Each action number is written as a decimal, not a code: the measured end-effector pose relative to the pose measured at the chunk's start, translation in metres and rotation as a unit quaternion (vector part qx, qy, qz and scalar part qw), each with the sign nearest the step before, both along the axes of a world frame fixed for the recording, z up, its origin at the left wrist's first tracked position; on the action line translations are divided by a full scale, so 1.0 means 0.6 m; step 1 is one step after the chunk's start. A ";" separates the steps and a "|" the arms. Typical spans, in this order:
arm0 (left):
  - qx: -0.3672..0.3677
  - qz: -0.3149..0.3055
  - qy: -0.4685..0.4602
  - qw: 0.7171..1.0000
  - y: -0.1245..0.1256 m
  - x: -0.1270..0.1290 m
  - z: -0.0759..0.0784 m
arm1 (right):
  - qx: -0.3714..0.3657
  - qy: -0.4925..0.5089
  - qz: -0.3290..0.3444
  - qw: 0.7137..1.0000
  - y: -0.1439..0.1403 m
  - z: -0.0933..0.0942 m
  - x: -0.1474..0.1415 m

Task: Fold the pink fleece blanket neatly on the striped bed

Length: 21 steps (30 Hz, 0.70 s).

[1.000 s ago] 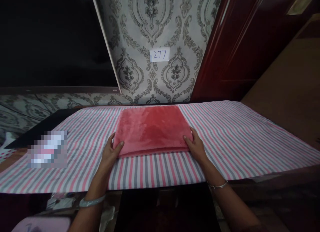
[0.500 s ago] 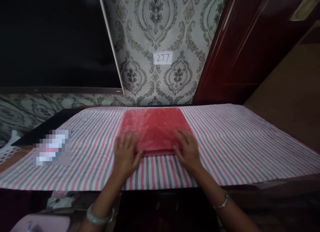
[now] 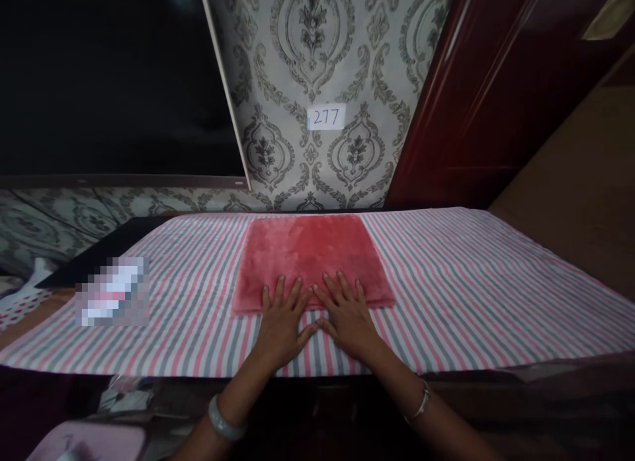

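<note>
Striped cover at left, running beneath all. Left hand flat, fingers spread over near edge of folded red plush cloth, which lies mid-cover. Right hand likewise spread, thumbs meeting or nearly; neither grips. Step looks like pressing fold smooth; next move seems to call for light, even pressure.

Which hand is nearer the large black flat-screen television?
Left: the left hand rests partly on the folded red plush cloth, below and right of the television; the right hand rests beside it, farther right.
</note>
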State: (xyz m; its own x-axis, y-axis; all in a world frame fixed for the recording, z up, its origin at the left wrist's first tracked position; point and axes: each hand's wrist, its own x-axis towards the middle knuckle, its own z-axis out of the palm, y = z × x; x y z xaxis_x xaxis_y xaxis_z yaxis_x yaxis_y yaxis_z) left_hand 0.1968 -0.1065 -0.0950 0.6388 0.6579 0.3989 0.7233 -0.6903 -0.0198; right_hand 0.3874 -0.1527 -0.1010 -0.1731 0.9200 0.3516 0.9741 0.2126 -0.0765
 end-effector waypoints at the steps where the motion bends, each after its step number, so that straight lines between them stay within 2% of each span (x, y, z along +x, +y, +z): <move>1: 0.003 -0.002 -0.001 1.000 0.000 0.000 0.002 | 0.001 0.000 0.000 1.000 0.000 0.003 0.000; 4: 0.011 -0.009 -0.003 1.000 0.000 -0.010 0.008 | 0.009 0.001 0.002 1.000 -0.005 0.011 0.006; 7: 0.029 0.028 -0.014 0.999 0.002 -0.033 0.012 | 0.022 0.000 -0.018 1.000 -0.015 0.015 0.024; 10: 0.035 0.075 -0.024 0.996 0.002 -0.058 0.009 | 0.037 -0.003 -0.042 0.998 -0.029 0.007 0.042; 15: 0.005 0.063 -0.041 0.997 0.004 -0.080 0.004 | 0.052 0.014 -0.022 0.998 -0.043 -0.012 0.062; 17: -0.006 0.057 -0.094 0.994 0.012 -0.091 0.007 | 0.075 0.067 -0.011 0.995 -0.043 -0.010 0.076; 19: -0.027 0.078 -0.193 0.978 0.026 -0.108 0.013 | 0.129 0.159 -0.027 0.979 -0.040 -0.003 0.098; 21: -0.085 0.132 -0.329 0.931 0.045 -0.129 0.023 | 0.183 0.265 -0.078 0.944 -0.034 0.005 0.125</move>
